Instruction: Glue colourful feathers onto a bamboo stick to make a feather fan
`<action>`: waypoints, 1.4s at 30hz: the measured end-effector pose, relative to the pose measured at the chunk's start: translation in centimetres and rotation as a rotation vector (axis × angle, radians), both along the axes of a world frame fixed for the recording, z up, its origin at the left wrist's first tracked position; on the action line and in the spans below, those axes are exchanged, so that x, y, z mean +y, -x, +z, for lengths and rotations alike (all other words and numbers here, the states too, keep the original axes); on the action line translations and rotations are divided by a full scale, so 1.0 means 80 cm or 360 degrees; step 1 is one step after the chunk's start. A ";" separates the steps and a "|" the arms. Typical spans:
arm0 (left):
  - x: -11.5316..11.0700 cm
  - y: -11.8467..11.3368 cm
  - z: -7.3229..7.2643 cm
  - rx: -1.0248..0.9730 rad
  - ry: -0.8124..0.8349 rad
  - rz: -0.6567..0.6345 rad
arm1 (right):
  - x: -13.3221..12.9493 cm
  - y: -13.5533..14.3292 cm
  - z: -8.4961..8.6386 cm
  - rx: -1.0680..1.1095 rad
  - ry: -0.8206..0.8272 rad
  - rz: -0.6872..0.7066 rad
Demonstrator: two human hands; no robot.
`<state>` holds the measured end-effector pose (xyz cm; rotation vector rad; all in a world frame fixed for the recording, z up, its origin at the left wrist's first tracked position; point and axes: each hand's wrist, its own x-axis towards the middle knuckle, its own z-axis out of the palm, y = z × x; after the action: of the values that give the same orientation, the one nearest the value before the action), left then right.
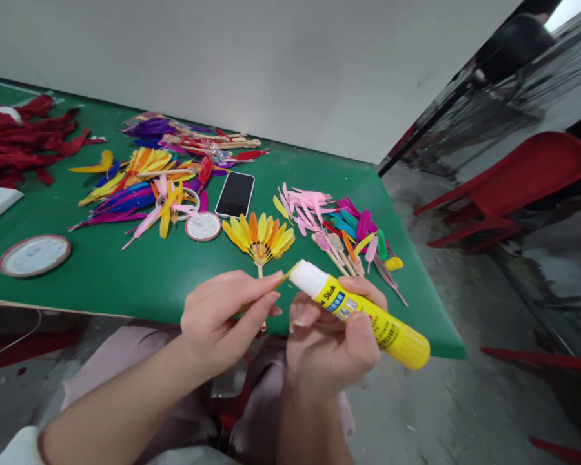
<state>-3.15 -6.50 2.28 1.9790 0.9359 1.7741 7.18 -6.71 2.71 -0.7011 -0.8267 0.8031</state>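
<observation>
My left hand (230, 316) is closed in a pinch around a narrow yellow feather (286, 276), mostly hidden by the fingers. My right hand (332, 336) grips a yellow glue stick (377, 316), tilted with its white end up and to the left. That white end meets the feather's tip, or is very close to it. Just beyond both hands, a fan of yellow and orange feathers (260, 234) lies on the green table (140, 278). Its pale stick runs toward me, partly behind my left fingers.
A phone (235, 194) lies behind the fan. Pink feathers (307, 203) and mixed coloured ones (363, 226) are at right, near the table edge. More feather bundles (135, 181), a round lid (35, 255), a smaller lid (203, 226) and dark red cloth strips (19, 142) lie left. Red chair (523, 174) at right.
</observation>
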 end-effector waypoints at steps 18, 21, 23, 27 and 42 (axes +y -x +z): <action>0.003 0.001 0.002 0.0079 -0.0097 0.0063 | -0.005 -0.001 0.005 0.0018 0.0138 0.0032; 0.003 0.001 0.002 0.0101 -0.0112 0.0074 | -0.005 0.000 0.005 0.0052 0.0141 0.0023; 0.003 0.001 0.002 0.0098 -0.0114 0.0077 | -0.004 0.001 0.005 0.0066 0.0141 0.0018; 0.000 0.002 0.001 0.0148 -0.0138 0.0025 | -0.002 0.002 0.004 0.0046 0.0166 -0.0004; -0.006 -0.001 -0.006 -0.0100 0.0107 0.0221 | -0.004 0.002 0.010 0.0414 0.0213 0.0401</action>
<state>-3.09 -6.95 1.83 1.8465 1.1217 1.8406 7.00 -6.99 3.55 -0.6004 -0.6355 1.1590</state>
